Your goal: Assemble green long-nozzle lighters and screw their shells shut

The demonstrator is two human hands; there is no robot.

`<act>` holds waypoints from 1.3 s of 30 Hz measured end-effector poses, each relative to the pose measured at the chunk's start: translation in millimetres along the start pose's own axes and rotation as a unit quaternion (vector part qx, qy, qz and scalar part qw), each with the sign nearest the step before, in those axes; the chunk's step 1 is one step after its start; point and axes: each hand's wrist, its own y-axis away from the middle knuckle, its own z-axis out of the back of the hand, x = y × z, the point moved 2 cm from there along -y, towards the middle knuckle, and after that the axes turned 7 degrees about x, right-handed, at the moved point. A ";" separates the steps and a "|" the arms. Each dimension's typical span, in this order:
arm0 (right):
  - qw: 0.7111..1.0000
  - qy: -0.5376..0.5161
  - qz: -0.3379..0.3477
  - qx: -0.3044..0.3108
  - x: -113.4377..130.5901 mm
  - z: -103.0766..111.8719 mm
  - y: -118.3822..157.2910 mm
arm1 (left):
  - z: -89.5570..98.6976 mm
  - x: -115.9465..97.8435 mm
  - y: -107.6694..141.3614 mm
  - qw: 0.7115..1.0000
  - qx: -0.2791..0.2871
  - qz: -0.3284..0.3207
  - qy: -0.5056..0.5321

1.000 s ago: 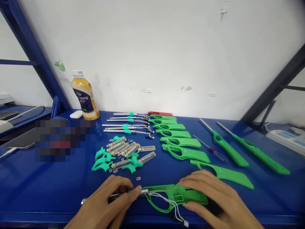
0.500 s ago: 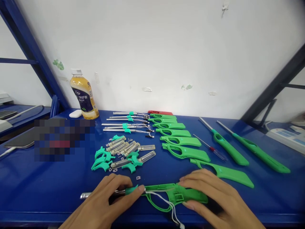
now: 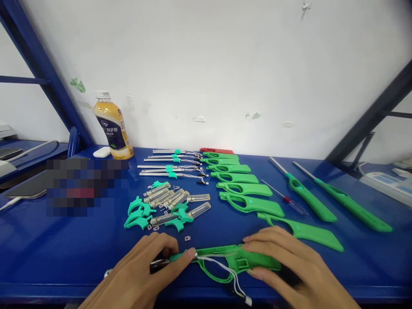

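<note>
Green plastic shell (image 3: 257, 261), likely light and stiff, is grasped by the right hand (image 3: 289, 264) at its broad end, a sound hold. Leftward, the left hand (image 3: 141, 264) pinches a metal tube (image 3: 159, 265), probably slippery, near its teal collar (image 3: 175, 257); fragile-looking white wires (image 3: 227, 268) trail between the grips.

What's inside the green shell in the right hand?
Inside the green shell, a small molded compartment shows; white wires cross its loop. What the right hand covers can't be seen.

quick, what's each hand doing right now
Left hand: closed, holding a metal tube with white wires.
Right hand: closed, thumb and fingers gripping a green casing.
</note>
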 end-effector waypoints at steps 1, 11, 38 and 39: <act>1.000 0.002 0.001 0.000 -0.5 -0.5 0.4 | -1.4 -0.3 0.6 1.000 0.006 0.002 0.005; 1.000 -0.004 -0.010 0.004 0.3 -0.8 0.9 | 11.1 -7.0 -9.2 0.992 0.056 0.021 0.110; 1.000 0.010 0.011 0.002 4.0 8.2 1.9 | 2.3 -7.4 -8.2 0.999 -0.019 0.041 -0.028; 1.000 0.010 0.020 -0.003 5.6 10.0 0.7 | 1.8 -7.2 -7.2 0.998 -0.019 0.049 -0.032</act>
